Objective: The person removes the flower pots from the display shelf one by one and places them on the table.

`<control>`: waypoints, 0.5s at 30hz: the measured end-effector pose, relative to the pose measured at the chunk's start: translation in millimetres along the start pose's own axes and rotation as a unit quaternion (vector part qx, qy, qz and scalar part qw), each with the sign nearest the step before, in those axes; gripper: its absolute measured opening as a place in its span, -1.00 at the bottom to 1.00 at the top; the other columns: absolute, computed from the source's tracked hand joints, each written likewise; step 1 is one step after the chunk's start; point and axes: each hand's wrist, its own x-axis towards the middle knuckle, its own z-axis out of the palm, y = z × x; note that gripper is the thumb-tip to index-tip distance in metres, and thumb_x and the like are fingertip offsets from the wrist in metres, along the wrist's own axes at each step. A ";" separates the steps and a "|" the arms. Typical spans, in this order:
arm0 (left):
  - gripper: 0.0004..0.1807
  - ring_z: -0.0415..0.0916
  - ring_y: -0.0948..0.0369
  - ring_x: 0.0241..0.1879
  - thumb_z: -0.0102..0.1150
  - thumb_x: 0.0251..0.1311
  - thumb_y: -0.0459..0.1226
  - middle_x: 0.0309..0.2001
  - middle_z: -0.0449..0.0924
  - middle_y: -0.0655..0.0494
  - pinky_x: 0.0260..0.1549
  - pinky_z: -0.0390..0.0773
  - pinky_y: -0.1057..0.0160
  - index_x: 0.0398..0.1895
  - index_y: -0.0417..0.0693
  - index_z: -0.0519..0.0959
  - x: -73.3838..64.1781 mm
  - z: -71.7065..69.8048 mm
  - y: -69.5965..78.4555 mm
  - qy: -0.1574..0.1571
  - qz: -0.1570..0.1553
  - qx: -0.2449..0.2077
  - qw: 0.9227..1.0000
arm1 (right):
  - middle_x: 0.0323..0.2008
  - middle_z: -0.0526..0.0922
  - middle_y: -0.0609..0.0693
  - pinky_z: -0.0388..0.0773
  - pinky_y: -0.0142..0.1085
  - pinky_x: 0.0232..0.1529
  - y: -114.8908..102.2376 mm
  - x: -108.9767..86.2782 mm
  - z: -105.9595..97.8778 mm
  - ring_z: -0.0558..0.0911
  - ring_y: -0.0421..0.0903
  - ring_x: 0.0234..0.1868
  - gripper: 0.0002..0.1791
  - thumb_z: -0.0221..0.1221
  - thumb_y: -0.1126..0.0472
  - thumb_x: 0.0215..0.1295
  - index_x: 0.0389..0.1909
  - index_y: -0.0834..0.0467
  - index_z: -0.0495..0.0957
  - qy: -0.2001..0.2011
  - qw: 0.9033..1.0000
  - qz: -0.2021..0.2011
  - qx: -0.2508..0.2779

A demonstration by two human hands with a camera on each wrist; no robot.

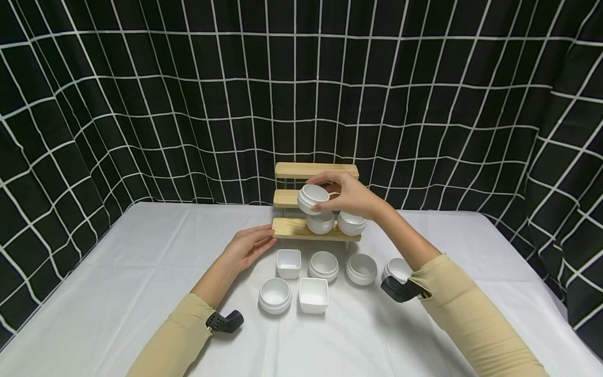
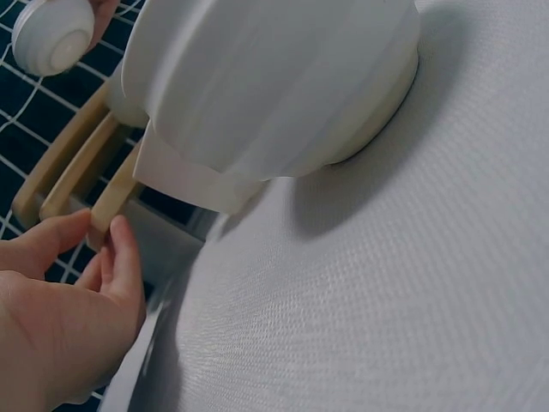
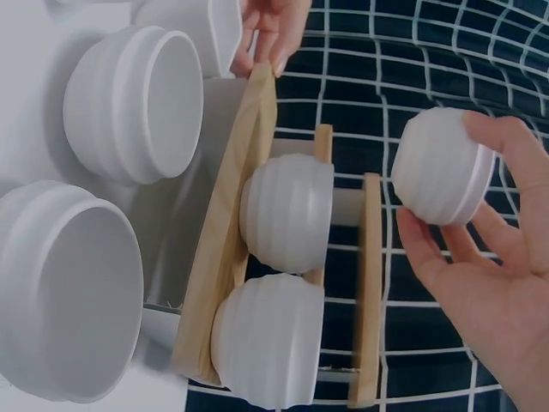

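Observation:
My right hand holds a small white round bowl by its side, raised over the lowest shelf. In the right wrist view the bowl is apart from the boards, between thumb and fingers. My left hand pinches the left end of the lowest board of a three-tier wooden shelf stand; the left wrist view shows thumb and fingertips on that end. Two more round bowls rest on this lowest board, a middle one and a right one.
In front of the stand, on the white cloth, are square bowls and several round bowls. Another round bowl is partly hidden by the right wrist's black device. A black grid curtain hangs behind.

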 end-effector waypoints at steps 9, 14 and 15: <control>-0.47 0.70 0.31 -0.23 0.05 0.49 -0.56 0.05 0.61 -0.19 0.10 0.76 0.40 0.48 -0.54 0.30 -0.5 0.9 0.5 0.004 0.000 -0.002 1.000 | 0.27 0.57 0.27 0.76 -0.30 0.08 -2.0 -11.7 -1.6 0.68 0.03 0.04 -0.37 0.44 0.44 0.22 0.32 0.37 0.53 -0.005 1.000 -0.005 0.005; -0.47 0.70 0.31 -0.23 0.05 0.49 -0.56 0.01 0.62 -0.17 0.08 0.77 0.40 0.48 -0.55 0.29 -0.2 1.1 0.4 0.002 0.000 -0.004 1.000 | 0.24 0.61 0.22 0.71 -0.31 0.01 -3.4 -18.5 -1.7 0.59 -0.02 -0.04 -0.38 0.47 0.40 0.19 0.30 0.33 0.57 -0.003 1.000 0.003 -0.005; -0.47 0.70 0.31 -0.23 0.05 0.49 -0.56 0.00 0.63 -0.17 0.08 0.77 0.41 0.48 -0.55 0.29 -0.1 1.1 0.4 0.001 0.000 -0.004 1.000 | 0.24 0.61 0.22 0.70 -0.33 0.00 -3.5 -19.8 -1.9 0.59 -0.03 -0.03 -0.38 0.47 0.39 0.18 0.30 0.32 0.57 -0.003 1.000 0.004 -0.006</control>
